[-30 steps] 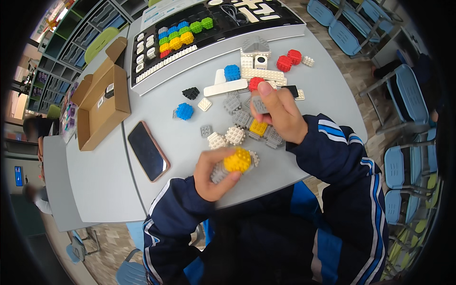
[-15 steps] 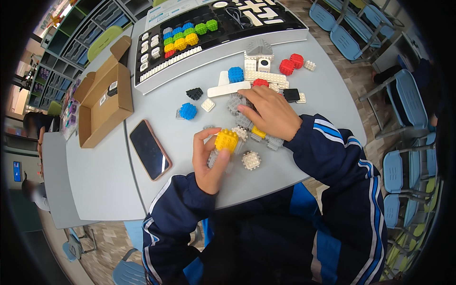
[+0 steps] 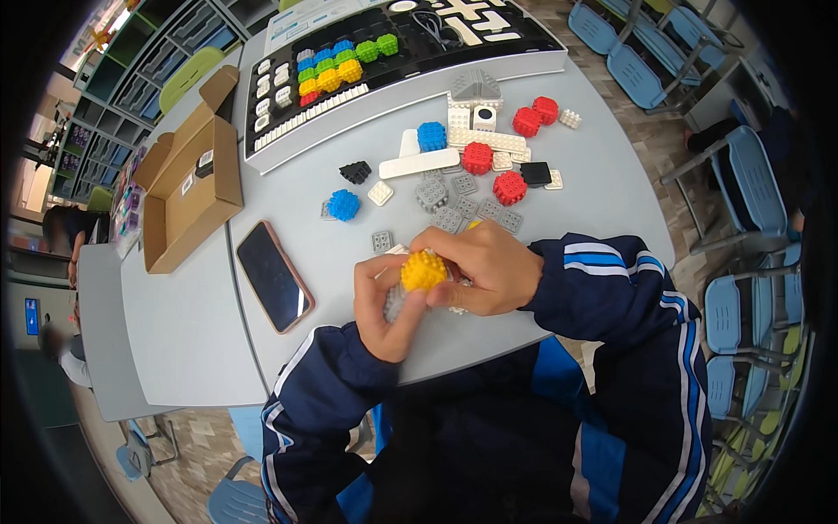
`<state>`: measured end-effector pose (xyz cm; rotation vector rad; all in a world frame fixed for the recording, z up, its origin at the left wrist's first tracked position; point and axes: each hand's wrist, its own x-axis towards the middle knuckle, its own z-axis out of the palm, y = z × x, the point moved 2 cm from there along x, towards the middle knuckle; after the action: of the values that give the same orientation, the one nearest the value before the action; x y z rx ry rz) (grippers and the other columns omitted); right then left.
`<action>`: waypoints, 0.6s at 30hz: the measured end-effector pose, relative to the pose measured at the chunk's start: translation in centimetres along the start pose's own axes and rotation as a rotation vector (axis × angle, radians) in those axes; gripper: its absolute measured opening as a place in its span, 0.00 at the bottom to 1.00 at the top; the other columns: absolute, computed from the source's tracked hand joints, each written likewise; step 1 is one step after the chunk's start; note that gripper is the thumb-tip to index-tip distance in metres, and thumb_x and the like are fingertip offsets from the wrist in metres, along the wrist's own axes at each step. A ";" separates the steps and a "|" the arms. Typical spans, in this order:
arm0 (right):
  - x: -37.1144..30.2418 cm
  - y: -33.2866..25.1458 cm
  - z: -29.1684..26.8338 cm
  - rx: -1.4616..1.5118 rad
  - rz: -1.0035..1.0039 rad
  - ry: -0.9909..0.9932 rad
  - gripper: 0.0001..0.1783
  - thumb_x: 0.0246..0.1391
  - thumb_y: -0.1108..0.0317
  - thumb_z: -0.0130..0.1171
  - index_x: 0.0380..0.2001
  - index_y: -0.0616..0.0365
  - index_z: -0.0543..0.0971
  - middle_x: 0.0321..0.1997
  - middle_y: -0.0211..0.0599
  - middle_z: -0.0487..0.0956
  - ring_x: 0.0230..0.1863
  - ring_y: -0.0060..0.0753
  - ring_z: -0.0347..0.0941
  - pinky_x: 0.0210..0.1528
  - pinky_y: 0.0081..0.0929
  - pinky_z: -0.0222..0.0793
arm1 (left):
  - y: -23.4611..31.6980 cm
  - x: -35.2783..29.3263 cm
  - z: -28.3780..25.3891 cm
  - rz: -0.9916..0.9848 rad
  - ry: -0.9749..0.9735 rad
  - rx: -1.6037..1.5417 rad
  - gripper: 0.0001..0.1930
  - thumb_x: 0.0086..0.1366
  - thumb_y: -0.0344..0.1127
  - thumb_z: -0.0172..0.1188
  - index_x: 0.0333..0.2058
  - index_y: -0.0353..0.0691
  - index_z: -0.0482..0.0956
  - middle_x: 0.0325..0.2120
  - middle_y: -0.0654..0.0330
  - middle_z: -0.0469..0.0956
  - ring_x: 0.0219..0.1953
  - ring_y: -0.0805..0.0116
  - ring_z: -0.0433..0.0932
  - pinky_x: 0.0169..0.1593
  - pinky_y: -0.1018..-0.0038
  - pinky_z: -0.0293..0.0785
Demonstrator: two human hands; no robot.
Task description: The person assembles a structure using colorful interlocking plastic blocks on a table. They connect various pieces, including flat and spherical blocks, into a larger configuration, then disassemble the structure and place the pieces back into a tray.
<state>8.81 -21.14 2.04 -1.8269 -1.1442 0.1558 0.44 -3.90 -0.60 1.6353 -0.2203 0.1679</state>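
Between my two hands is a yellow studded building block (image 3: 424, 272), held above the near part of the table. My left hand (image 3: 381, 306) is closed on its left side, thumb below and fingers above. My right hand (image 3: 485, 268) pinches it from the right with thumb and forefinger. Grey and white pieces partly show beneath the hands; whether any is joined to the yellow block I cannot tell. Just beyond lie flat grey plates (image 3: 447, 219), a grey studded block (image 3: 431, 195) and a red block (image 3: 510, 188).
A phone (image 3: 275, 276) lies left of my hands. Blue block (image 3: 343, 205), black piece (image 3: 355, 172) and a long white beam (image 3: 419, 163) lie farther out. An open cardboard box (image 3: 194, 196) stands left; a kit tray (image 3: 401, 74) of parts spans the back.
My right hand has drawn back from the grey pieces to grip the yellow block, uncovering red blocks and grey plates. My left hand stays nearly in place.
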 end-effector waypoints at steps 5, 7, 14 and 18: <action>0.0 -0.3 1.5 0.118 0.087 0.038 0.23 0.67 0.46 0.51 0.44 0.58 0.70 0.20 0.45 0.78 0.25 0.52 0.78 0.25 0.39 0.69 | -0.2 -0.2 0.1 0.000 -0.004 0.028 0.21 0.72 0.37 0.55 0.57 0.36 0.58 0.45 0.48 0.79 0.43 0.73 0.76 0.48 0.77 0.70; -0.2 -0.8 1.6 0.174 0.119 0.037 0.22 0.68 0.47 0.50 0.44 0.58 0.69 0.21 0.47 0.77 0.25 0.55 0.78 0.25 0.41 0.69 | 0.0 -0.4 0.2 0.015 0.005 0.043 0.20 0.69 0.29 0.57 0.55 0.34 0.60 0.44 0.48 0.79 0.43 0.72 0.77 0.49 0.77 0.71; -0.7 -1.6 2.0 0.439 0.172 0.003 0.16 0.68 0.57 0.50 0.38 0.61 0.68 0.27 0.41 0.76 0.28 0.34 0.76 0.31 0.28 0.67 | -0.4 -2.1 0.1 0.256 0.027 0.148 0.22 0.65 0.28 0.63 0.52 0.32 0.62 0.43 0.50 0.77 0.41 0.70 0.79 0.49 0.75 0.74; -0.9 -1.6 2.1 0.489 0.202 -0.019 0.16 0.68 0.58 0.50 0.37 0.62 0.68 0.29 0.40 0.74 0.30 0.30 0.72 0.33 0.28 0.66 | -0.6 -2.5 0.1 0.229 0.015 0.057 0.20 0.66 0.28 0.63 0.51 0.32 0.63 0.43 0.50 0.78 0.42 0.70 0.79 0.50 0.73 0.74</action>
<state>6.15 -20.23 1.82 -1.4973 -0.8393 0.5240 -1.81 -3.85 -1.77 1.6627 -0.3949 0.3634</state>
